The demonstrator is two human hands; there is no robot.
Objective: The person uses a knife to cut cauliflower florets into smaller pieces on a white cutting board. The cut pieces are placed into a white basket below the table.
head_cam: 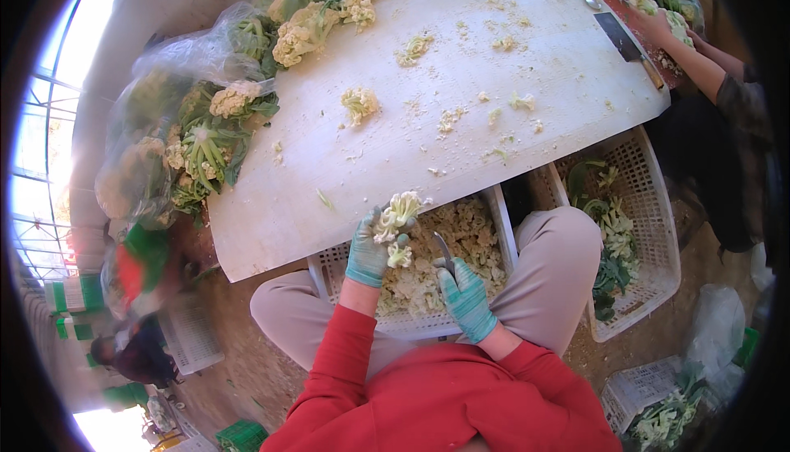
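My left hand (368,254), in a green knit glove, holds cauliflower florets (398,214) near the table's front edge. My right hand (466,298), gloved alike, grips a small curved knife (443,246), its blade pointing up and a little left, apart from the florets. Beneath both hands, between the knees, a white plastic crate (419,327) holds a heap of cut cauliflower florets (475,236). On the white tabletop (382,162) ahead lie a loose floret (359,104) and scattered crumbs.
Cauliflower heads (305,29) with leaves line the table's left side beside a clear plastic bag (142,125). A cleaver (619,37) and a spoon (592,1) lie at right, near a co-worker's arms (697,57). A perforated crate (663,254) of leaves and trimmings stands by my right knee.
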